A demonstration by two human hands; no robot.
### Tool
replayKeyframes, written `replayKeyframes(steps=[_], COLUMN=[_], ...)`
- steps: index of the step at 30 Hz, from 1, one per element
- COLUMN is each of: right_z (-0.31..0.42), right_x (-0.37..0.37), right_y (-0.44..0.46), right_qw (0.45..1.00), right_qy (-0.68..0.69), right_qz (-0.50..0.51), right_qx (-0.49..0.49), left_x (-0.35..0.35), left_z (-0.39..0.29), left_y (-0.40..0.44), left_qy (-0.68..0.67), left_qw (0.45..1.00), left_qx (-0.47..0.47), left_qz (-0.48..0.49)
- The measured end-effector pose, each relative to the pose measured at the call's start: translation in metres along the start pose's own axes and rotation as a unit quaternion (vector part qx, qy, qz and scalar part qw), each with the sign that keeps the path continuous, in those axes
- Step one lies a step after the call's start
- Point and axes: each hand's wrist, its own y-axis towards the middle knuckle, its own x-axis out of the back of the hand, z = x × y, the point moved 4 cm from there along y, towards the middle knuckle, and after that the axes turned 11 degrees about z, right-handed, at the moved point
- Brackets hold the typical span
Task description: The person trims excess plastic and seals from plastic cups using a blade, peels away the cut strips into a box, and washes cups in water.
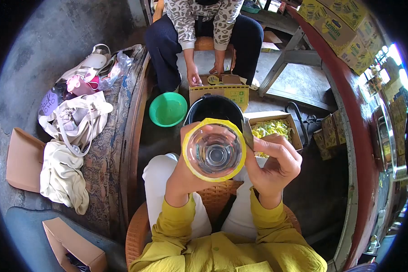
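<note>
A clear cup (216, 155) with a yellow rim is in my left hand (182, 177), its round mouth facing up toward me. My left fingers wrap around its far side and show through the clear wall. My right hand (276, 165) pinches a thin, flat, dark blade (248, 136) between thumb and fingers, close beside the right edge of the yellow rim. Whether the blade touches the rim I cannot tell. Beyond the cup stands a black bucket (215, 109), partly hidden by it. To the right, a cardboard box (298, 141) holds yellow and white scraps (271, 128).
A green basin (167, 109) sits left of the bucket. Opposite me, a person (204, 31) reaches both hands to a cardboard carton (218, 92). Bags and cloth (64, 174) lie on the patterned bench at left. Stacked cartons (335, 29) stand at upper right.
</note>
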Motion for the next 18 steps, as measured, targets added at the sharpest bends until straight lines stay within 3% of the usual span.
replayKeyframes(steps=[3,9,18], right_z=[-0.0004,0.0022,-0.0015], right_x=[-0.0002,-0.0016,0.0022], right_y=[-0.0006,-0.0003,0.0001], right_qw=[1.0,1.0,1.0], right_qy=[0.001,-0.006,0.012], right_qz=[0.004,0.023,0.022], right_qx=[0.001,-0.008,-0.014], left_x=[0.0038,0.0054,-0.0024], left_z=[-0.0007,0.002,-0.0015], left_y=[-0.0022,-0.0046,-0.0011], left_qy=[0.052,0.015,-0.016], left_qw=[0.999,1.0,0.999], left_qx=[-0.008,-0.002,0.002], left_qz=[0.008,-0.006,0.049])
